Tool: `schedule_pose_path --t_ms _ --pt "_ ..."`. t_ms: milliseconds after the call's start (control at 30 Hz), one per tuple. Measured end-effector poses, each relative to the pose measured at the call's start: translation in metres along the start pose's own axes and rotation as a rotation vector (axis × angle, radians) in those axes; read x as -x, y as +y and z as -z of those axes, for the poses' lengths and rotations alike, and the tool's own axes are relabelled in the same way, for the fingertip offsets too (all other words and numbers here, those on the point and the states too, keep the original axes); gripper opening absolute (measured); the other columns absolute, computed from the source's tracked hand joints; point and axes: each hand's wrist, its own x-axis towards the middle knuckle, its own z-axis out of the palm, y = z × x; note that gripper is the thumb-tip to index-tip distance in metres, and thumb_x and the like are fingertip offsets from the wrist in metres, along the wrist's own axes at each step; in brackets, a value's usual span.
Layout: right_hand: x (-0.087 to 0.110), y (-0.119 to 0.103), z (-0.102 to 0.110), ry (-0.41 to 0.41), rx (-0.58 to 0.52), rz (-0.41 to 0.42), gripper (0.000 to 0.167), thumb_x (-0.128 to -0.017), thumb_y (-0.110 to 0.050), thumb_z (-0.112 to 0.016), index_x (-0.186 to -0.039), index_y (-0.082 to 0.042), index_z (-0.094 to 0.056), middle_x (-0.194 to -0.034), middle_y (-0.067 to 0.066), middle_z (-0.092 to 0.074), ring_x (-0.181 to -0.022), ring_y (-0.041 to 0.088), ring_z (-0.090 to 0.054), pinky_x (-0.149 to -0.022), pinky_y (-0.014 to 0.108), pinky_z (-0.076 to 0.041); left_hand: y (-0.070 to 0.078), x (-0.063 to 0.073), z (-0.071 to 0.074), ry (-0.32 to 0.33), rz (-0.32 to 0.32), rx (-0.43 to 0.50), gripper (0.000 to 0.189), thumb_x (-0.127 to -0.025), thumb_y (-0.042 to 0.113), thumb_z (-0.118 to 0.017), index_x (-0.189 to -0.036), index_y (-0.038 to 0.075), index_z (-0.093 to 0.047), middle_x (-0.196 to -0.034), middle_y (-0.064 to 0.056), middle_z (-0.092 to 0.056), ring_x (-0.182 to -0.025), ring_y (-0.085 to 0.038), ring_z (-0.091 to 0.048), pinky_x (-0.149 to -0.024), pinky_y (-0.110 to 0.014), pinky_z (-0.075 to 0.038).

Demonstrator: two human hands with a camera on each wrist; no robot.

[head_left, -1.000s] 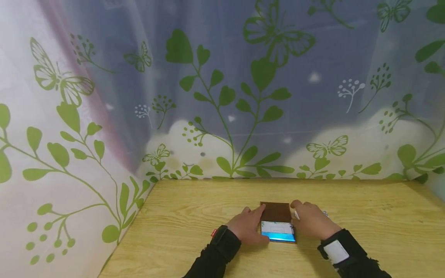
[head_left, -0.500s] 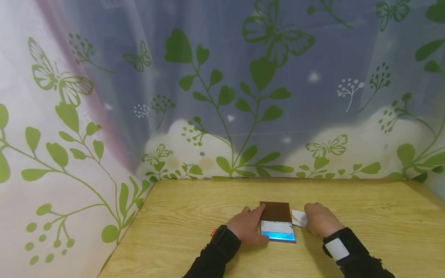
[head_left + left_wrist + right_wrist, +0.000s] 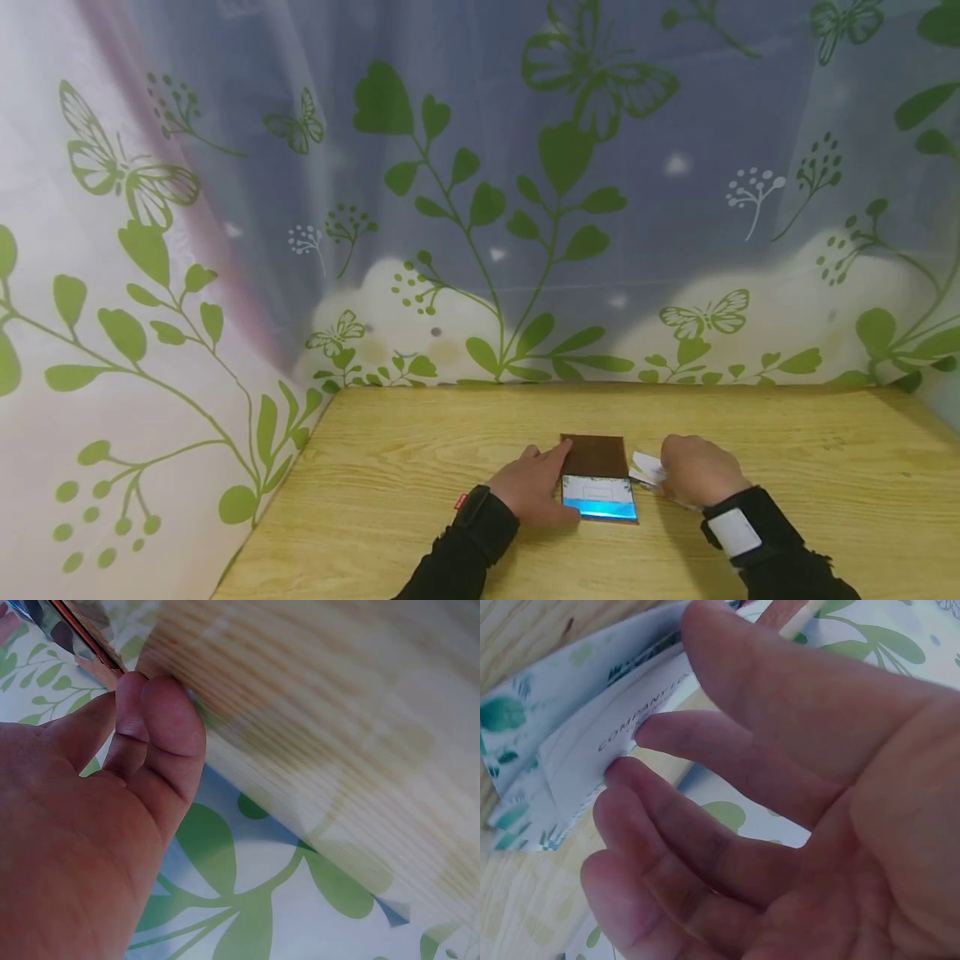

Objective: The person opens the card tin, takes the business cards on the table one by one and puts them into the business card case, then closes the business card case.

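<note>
A flat card holder (image 3: 592, 456) lies on the table, its far half brown. Its near half shows a white face with leaf print and a shiny blue band. My left hand (image 3: 531, 490) rests along its left side, index finger on the brown half and thumb by the near corner. In the left wrist view the fingertips (image 3: 174, 712) are at the holder's edge. To the right, my right hand (image 3: 699, 472) pinches several business cards (image 3: 647, 469). The right wrist view shows one white card (image 3: 600, 742) printed with "COMPANY" and others with green leaves, slightly fanned.
The wood-grain table (image 3: 420, 433) runs back to a hanging curtain (image 3: 480, 250) printed with green leaves and butterflies. Another part of the curtain (image 3: 150, 333) closes off the left side. A black strap is around each wrist.
My right hand has moved right, away from the holder, bringing the cards into view beside it. The cards have since tilted slightly. My left hand stays on the holder.
</note>
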Motion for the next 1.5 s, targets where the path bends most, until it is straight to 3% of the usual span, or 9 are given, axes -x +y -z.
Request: schedule_pose_path --t_ms 133,300,467,633,833,1000,1200,1300,1500 --pt "0.000 -0.001 0.001 -0.015 -0.020 -0.012 0.018 -0.090 -0.010 -0.075 -0.078 -0.003 -0.065 -0.066 0.002 -0.055 -0.059 0.017 -0.049 -0.053 0.032 -0.039 0.001 0.002 0.001 -0.003 0.001 0.007 0.095 -0.088 0.046 -0.076 -0.164 0.014 -0.030 -0.153 -0.002 -0.054 -0.133 -0.025 -0.048 -0.093 -0.030 -0.049" --pt "-0.001 -0.003 0.003 0.004 -0.011 -0.003 0.017 -0.096 -0.009 -0.065 -0.081 -0.001 -0.067 -0.067 0.003 -0.054 -0.058 0.017 -0.049 -0.052 0.032 -0.038 0.002 0.002 0.001 0.004 -0.001 0.000 0.095 -0.088 0.046 -0.076 -0.164 0.013 -0.030 -0.153 -0.002 -0.054 -0.132 -0.025 -0.048 -0.093 -0.029 -0.049" --pt "0.000 -0.004 0.002 0.146 0.040 0.020 0.021 -0.095 -0.001 -0.062 -0.074 0.000 -0.064 -0.063 0.004 -0.053 -0.055 0.017 -0.049 -0.046 0.035 -0.042 0.002 0.002 0.001 0.008 0.000 -0.004 0.095 -0.087 0.045 -0.077 -0.164 0.013 -0.031 -0.152 -0.002 -0.055 -0.131 -0.026 -0.049 -0.092 -0.030 -0.050" --pt "0.000 -0.004 0.000 0.271 0.074 -0.016 0.022 -0.092 0.005 -0.064 -0.069 0.003 -0.063 -0.057 0.006 -0.053 -0.052 0.017 -0.050 -0.040 0.036 -0.043 0.002 0.002 0.001 0.007 -0.003 0.003 0.095 -0.087 0.045 -0.077 -0.163 0.012 -0.031 -0.151 -0.002 -0.056 -0.127 -0.024 -0.050 -0.089 -0.029 -0.050" --pt "-0.006 -0.003 -0.001 0.378 -0.012 0.008 0.019 -0.099 -0.007 -0.064 -0.087 0.006 -0.071 -0.065 0.009 -0.062 -0.054 0.019 -0.054 -0.045 0.039 -0.046 0.001 0.002 0.001 -0.007 0.000 0.016 0.095 -0.088 0.046 -0.076 -0.164 0.014 -0.030 -0.153 -0.003 -0.055 -0.132 -0.027 -0.048 -0.090 -0.031 -0.050" --pt "-0.010 -0.006 0.001 0.343 -0.097 0.013 0.026 -0.105 -0.012 -0.056 -0.106 0.011 -0.067 -0.073 0.010 -0.064 -0.058 0.018 -0.055 -0.051 0.037 -0.046 0.001 0.002 0.002 -0.013 -0.001 0.010 0.095 -0.088 0.046 -0.074 -0.164 0.014 -0.029 -0.153 -0.003 -0.054 -0.132 -0.026 -0.048 -0.092 -0.032 -0.050" --pt "-0.012 -0.008 0.000 0.227 -0.237 0.019 0.026 -0.110 -0.010 -0.048 -0.116 0.013 -0.059 -0.074 0.008 -0.061 -0.061 0.017 -0.060 -0.051 0.033 -0.049 0.001 0.002 0.003 -0.021 -0.006 0.015 0.094 -0.088 0.046 -0.074 -0.164 0.014 -0.028 -0.154 -0.003 -0.053 -0.135 -0.027 -0.047 -0.093 -0.032 -0.050" --pt "-0.012 -0.009 -0.001 0.208 -0.280 0.058 0.023 -0.109 -0.007 -0.049 -0.119 0.012 -0.057 -0.079 0.009 -0.063 -0.064 0.017 -0.061 -0.053 0.032 -0.050 0.000 0.002 0.003 -0.021 -0.007 0.019 0.094 -0.088 0.046 -0.073 -0.165 0.014 -0.028 -0.154 -0.003 -0.053 -0.136 -0.027 -0.046 -0.091 -0.032 -0.051" --pt "-0.014 -0.012 -0.005 0.240 -0.271 0.159 0.021 -0.105 -0.005 -0.057 -0.120 0.009 -0.060 -0.088 0.011 -0.069 -0.066 0.015 -0.054 -0.054 0.029 -0.042 -0.001 0.000 0.001 -0.019 -0.002 0.017 0.095 -0.089 0.046 -0.074 -0.165 0.014 -0.027 -0.156 -0.002 -0.051 -0.133 -0.026 -0.047 -0.089 -0.031 -0.050"
